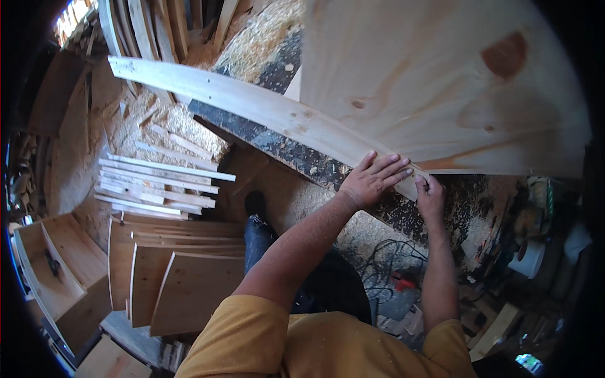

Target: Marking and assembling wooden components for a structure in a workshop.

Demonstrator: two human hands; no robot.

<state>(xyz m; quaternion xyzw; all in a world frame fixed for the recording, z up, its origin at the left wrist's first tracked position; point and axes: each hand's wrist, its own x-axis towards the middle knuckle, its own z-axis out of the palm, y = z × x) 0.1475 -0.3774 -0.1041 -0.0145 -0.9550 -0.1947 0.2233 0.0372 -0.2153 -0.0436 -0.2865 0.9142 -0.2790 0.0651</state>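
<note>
A long pale wooden board (pixel 252 101) lies slantwise over the dark workbench (pixel 277 145), its far end reaching out past the bench to the upper left. My left hand (pixel 373 181) rests flat on the board near its close end, fingers stretched out and nothing gripped. Right at that end my right hand (pixel 430 198) is closed, thumb and fingers drawn together at the board's edge. Whatever it pinches is too small or too hidden to name. Alongside the board is a large knotty plywood sheet (pixel 403 75), its lower edge near my fingers.
Sawdust covers much of the bench and floor. Stacked thin strips (pixel 164 183) lie left, with curved panels (pixel 195 283) and an open wooden box (pixel 57 264) below them. Planks (pixel 145 31) lean at the upper left. A black cable (pixel 384 264) coils beside a red object (pixel 403 281).
</note>
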